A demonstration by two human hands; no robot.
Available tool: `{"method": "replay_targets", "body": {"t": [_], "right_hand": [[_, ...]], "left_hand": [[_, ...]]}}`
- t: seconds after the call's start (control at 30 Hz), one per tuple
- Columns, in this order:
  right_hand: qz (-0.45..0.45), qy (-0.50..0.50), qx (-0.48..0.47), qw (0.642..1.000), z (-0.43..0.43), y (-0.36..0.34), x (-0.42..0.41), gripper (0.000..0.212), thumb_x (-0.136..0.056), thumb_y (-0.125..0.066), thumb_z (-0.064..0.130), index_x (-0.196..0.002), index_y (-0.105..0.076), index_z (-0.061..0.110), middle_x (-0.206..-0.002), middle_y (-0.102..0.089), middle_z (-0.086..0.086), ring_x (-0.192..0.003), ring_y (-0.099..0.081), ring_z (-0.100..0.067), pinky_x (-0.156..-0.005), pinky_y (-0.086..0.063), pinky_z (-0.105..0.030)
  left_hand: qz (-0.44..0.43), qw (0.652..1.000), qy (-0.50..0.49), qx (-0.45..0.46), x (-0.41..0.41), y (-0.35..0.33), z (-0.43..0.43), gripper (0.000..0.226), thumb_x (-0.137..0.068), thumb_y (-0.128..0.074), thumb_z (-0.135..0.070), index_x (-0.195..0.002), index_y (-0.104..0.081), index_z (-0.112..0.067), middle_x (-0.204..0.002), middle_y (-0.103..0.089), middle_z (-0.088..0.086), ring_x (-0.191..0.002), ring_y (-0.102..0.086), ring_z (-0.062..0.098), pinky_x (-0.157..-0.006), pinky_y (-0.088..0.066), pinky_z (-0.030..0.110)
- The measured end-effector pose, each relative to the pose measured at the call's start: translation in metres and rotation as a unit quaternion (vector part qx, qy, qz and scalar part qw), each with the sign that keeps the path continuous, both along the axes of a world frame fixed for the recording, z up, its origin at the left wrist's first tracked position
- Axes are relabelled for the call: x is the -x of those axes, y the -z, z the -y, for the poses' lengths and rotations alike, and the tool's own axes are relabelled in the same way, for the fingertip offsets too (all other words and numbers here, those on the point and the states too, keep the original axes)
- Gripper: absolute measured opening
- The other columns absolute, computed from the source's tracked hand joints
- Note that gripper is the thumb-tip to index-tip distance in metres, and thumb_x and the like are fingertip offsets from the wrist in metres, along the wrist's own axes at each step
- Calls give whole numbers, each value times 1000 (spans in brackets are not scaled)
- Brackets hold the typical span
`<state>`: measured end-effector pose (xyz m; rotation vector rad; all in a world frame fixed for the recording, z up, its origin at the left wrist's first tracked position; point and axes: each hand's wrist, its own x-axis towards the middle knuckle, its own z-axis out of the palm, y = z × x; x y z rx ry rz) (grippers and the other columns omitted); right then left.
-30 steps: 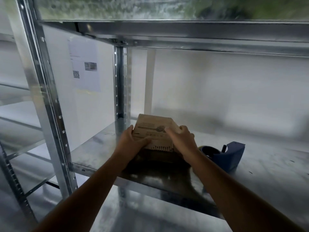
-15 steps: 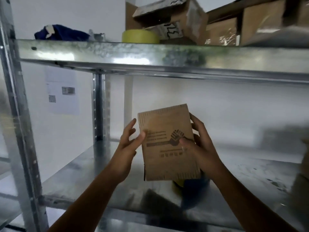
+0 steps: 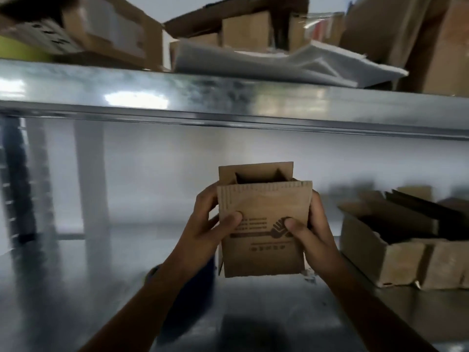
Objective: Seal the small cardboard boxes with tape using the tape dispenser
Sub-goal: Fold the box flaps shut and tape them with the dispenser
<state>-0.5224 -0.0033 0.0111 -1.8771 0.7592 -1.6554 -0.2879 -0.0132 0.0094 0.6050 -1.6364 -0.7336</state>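
I hold a small brown cardboard box [image 3: 264, 245] upright in the air above the metal shelf [image 3: 76, 288]. Its top flaps stand open and a dark handshake print faces me. My left hand [image 3: 205, 224] grips the box's left side, thumb pressed on the front. My right hand [image 3: 312, 229] grips the right side, thumb on the print. A dark blue shape [image 3: 200, 278] behind my left forearm may be the tape dispenser; most of it is hidden.
An open cardboard box [image 3: 396, 260] with dark contents sits on the shelf at the right. The upper shelf [image 3: 228, 97] carries several cardboard boxes [image 3: 243, 31] and a stack of white sheets [image 3: 291, 62]. A metal upright [image 3: 20, 179] stands at the left.
Both hands lifted the box off the shelf, turned it upright, and its top is now spread open. The view swung up and to the right, hiding most of the blue dispenser.
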Motion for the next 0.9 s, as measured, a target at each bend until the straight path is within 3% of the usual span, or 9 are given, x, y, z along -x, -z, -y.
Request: {"method": "replay_targets", "body": {"t": [0.13, 0.27, 0.37, 0.43, 0.53, 0.57, 0.67, 0.77, 0.9], "right_hand": [[-15, 29, 3, 999, 6, 14, 36, 69, -83, -67, 34, -146, -39, 32, -148, -43, -7, -133, -51, -24, -92, -57, -39], [-57, 44, 22, 997, 4, 33, 58, 64, -85, -60, 11, -146, -41, 20, -157, -31, 3, -141, -39, -7, -107, -47, -25], [-40, 11, 3, 999, 6, 45, 71, 58, -88, -57, 12, -144, -43, 18, -157, -33, 5, -139, -43, -8, -106, -48, -27], [-26, -15, -8, 1000, 7, 51, 74, 56, -90, -61, 23, -143, -45, 15, -155, -37, 4, -135, -50, -11, -103, -51, -31], [-25, 12, 14, 1000, 12, 55, 72, 57, -86, -61, 40, -136, -52, 14, -151, -40, 1, -132, -51, -8, -101, -48, -22], [-25, 18, 23, 999, 14, 56, 71, 52, -87, -60, 40, -132, -55, 13, -150, -41, 0, -132, -51, -9, -101, -47, -20], [6, 33, 21, 999, 19, 62, 71, 44, -88, -59, 40, -121, -62, 11, -143, -46, 11, -129, -52, -8, -96, -50, -19], [21, 52, 15, 998, 19, 62, 70, 33, -91, -65, 29, -118, -62, 10, -137, -48, 11, -121, -51, 6, -88, -47, -8], [69, 31, -13, 997, 21, 65, 66, 46, -92, -68, 21, -132, -47, 27, -133, -56, 5, -118, -58, -4, -86, -52, -19]], "left_hand": [[-59, 998, 31, -19, 52, 16, 9, 66, -88, -65, -32, -149, -41, -20, -150, -48, 1, -134, -52, 14, -103, -52, 33], [-103, 993, 2, -58, 86, 42, 17, 65, -86, -60, -54, -145, -50, -27, -152, -48, -8, -139, -48, 16, -113, -42, 46], [-121, 990, -12, -76, 107, 46, 13, 41, -93, -57, -53, -131, -61, -37, -135, -63, -17, -128, -57, 10, -100, -50, 29], [-138, 984, -2, -110, 117, 44, 10, 42, -89, -56, -49, -129, -61, -35, -124, -69, -15, -114, -65, 6, -95, -54, 29], [-100, 991, -44, -79, 118, 53, 8, 35, -103, -43, -48, -135, -58, -45, -143, -58, -12, -130, -56, 8, -110, -46, 44], [-80, 993, -54, -63, 116, 58, 6, 36, -103, -42, -54, -133, -59, -46, -150, -50, -13, -137, -49, 8, -112, -43, 42], [-64, 994, -86, -24, 113, 66, 5, 45, -90, -57, -53, -124, -67, -25, -152, -43, -15, -140, -42, 2, -104, -43, 24], [-53, 992, -116, 15, 114, 65, 4, 32, -94, -62, -35, -121, -67, -17, -145, -51, -11, -134, -47, 0, -95, -45, 10], [-85, 988, -130, -11, 118, 69, 9, 46, -93, -70, -23, -133, -49, -28, -129, -59, -25, -127, -54, 1, -93, -55, 29]]}}
